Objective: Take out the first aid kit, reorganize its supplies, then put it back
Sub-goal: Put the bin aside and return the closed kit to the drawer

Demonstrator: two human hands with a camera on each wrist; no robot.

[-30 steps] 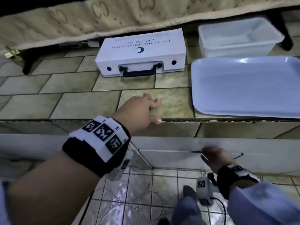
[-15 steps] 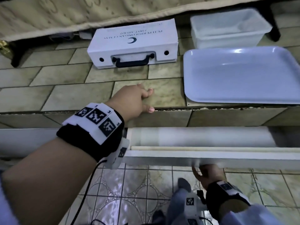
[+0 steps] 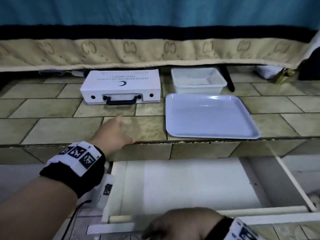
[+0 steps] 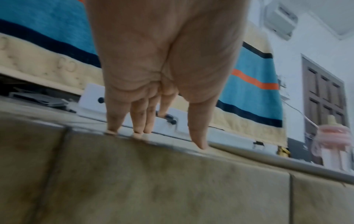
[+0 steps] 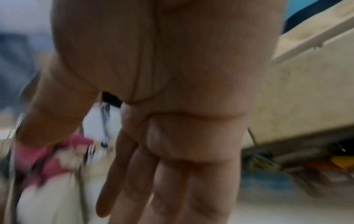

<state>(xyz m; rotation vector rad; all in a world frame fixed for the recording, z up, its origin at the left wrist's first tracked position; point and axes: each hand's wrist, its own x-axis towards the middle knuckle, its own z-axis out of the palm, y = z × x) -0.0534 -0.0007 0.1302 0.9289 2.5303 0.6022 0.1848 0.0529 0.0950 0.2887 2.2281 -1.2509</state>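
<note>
The first aid kit [image 3: 121,84] is a white case with a dark handle [image 3: 123,100]. It lies flat on the tiled ledge [image 3: 57,129], half under the edge of a bedspread. My left hand [image 3: 117,129] rests on the ledge in front of the kit, a short way from its handle, with fingers [image 4: 138,121] straight and tips touching the tile. The kit [image 4: 91,98] shows behind them. My right hand [image 3: 181,222] is at the front rail of a pulled-out white drawer [image 3: 190,184]. Its fingers [image 5: 166,189] are stretched out and hold nothing.
A pale blue tray [image 3: 207,116] lies on the ledge to the right of the kit, and a white tub [image 3: 197,80] stands behind it. The beige and blue bedspread [image 3: 155,49] hangs over the back of the ledge. Patterned floor tiles lie below the drawer.
The drawer has slid out much further towards me, with my right hand moving back along with its front. My left hand stays on the ledge. The view has tilted upward.
</note>
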